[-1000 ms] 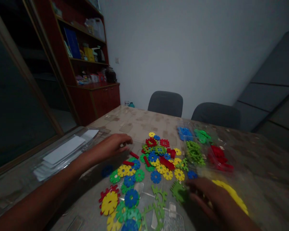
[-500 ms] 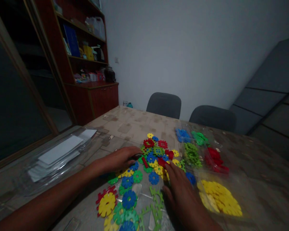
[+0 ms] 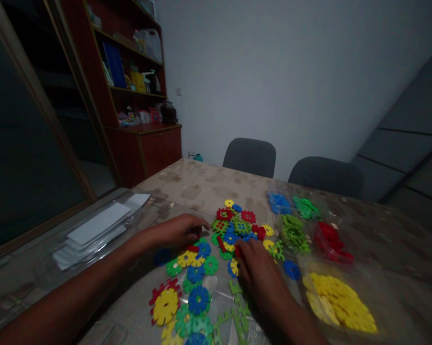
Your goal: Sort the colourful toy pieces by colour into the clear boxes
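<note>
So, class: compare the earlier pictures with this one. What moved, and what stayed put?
The right hand moved left from beside the yellow pile onto the loose mixed pieces. The left hand shifted slightly right, staying at the pieces' left edge. The sorted piles and the table stayed put.

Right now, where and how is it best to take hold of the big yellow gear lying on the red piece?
Probably pinch the yellow gear by its toothed left rim, coming from above: it lies flat, and blue and green pieces crowd its right side.
</note>
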{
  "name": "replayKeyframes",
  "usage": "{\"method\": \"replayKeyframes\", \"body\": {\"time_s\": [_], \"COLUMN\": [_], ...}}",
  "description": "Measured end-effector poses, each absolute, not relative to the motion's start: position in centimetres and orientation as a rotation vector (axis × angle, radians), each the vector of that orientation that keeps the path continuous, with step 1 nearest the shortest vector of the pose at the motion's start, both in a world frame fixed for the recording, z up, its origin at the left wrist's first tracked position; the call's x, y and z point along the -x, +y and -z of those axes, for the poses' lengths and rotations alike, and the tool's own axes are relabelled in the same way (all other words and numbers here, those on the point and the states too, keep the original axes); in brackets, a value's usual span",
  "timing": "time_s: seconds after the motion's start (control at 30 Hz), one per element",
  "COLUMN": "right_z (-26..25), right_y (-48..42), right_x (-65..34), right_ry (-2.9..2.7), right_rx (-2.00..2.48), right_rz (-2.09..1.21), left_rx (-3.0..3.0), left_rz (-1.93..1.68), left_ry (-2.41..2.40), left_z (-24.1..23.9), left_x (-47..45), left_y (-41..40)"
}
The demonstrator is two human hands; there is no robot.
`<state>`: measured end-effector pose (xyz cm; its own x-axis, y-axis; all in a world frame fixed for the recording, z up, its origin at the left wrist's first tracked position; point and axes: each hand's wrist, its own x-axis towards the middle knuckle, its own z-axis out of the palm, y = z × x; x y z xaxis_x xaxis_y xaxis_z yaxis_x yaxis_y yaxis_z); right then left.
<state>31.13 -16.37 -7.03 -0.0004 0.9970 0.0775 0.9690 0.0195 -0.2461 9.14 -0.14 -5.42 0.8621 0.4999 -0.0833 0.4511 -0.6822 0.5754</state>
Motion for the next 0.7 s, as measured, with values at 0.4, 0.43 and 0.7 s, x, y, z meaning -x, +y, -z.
{"method": "replayKeyframes", "body": {"time_s": [0.4,0.43,0.7], "right_z": [7.3,7.5,7.6], "right_y": [-12.1,-11.9,-12.2], "right_x": [-27.6,-27.5,-27.3], "right_ry": [-2.196,-2.2,-2.22], "right_rx": [2.082,2.087,2.053], "right_rz": [-0.051,-0.047,-0.107], "left_rx": [-2.363,-2.35,-2.263], "left_rz": [0.175,0.168,-0.026], "left_ry": [0.847,0.845,0.731], "left_z": [5.6,5.7,5.0], "left_x": [-8.8,-8.8,-9.1], "left_y": [-0.2,-0.2,-0.6]}}
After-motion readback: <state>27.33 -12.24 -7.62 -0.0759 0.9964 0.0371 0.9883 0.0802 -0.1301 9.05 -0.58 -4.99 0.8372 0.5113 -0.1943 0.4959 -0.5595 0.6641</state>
